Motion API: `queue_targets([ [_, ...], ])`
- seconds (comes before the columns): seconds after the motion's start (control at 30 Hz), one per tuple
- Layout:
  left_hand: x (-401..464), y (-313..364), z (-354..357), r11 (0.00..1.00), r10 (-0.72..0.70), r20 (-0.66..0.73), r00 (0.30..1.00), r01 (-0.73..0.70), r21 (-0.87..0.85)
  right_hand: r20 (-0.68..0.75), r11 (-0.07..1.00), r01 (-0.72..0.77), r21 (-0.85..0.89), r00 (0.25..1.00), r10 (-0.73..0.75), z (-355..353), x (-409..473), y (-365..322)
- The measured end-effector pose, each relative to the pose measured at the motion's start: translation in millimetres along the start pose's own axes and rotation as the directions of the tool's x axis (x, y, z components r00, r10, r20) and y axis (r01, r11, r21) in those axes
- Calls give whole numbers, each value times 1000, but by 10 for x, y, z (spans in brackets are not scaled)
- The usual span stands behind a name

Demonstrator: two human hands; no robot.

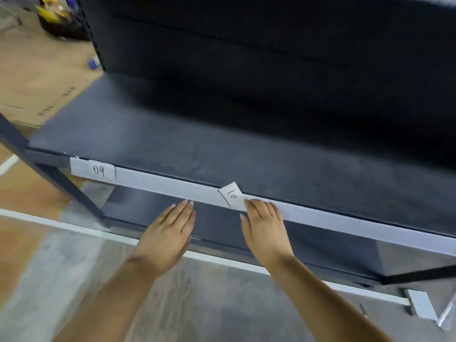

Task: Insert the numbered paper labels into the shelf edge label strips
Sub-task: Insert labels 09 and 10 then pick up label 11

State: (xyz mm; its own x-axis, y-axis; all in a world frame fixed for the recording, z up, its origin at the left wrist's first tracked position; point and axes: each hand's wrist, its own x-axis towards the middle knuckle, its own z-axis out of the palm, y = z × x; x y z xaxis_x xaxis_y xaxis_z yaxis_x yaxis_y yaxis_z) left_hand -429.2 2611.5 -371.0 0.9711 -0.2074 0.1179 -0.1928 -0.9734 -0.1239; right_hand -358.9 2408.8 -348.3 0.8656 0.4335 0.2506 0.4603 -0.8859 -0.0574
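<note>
Label "10" [232, 195] sits tilted in the shelf's front-edge strip [167, 185], touching the right hand's [265, 227] straight fingers [256, 206]; left hand [167, 233] flat, holding nothing.

A dark shelf [172, 154] carries a pale label strip [345, 220] along its front edge. At the strip's left end a paper label marked 09 [100, 170] sits flat in the strip. Further right along the strip, a label marked 10 [232, 195] sits tilted, its top corner poking above the strip. The right hand [265, 228] lays straight fingers on the strip just right of that label. The left hand [170, 229] reaches flat, fingertips at the strip's lower edge, left of the tilted label.
</note>
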Motion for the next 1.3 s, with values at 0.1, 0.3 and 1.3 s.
queue_targets([
  [0.1,97,-34,199,999,19,-87,996,-16,37,-96,999,-37,29,995,40,140,80,4],
  [0.3,325,-42,319,995,50,-255,966,-27,92,-214,997,-40,66,975,54,306,235,9],
  [1.3,605,-286,570,991,74,-540,838,-2,133,-2,860,-191,473,976,218,177,470,-30],
])
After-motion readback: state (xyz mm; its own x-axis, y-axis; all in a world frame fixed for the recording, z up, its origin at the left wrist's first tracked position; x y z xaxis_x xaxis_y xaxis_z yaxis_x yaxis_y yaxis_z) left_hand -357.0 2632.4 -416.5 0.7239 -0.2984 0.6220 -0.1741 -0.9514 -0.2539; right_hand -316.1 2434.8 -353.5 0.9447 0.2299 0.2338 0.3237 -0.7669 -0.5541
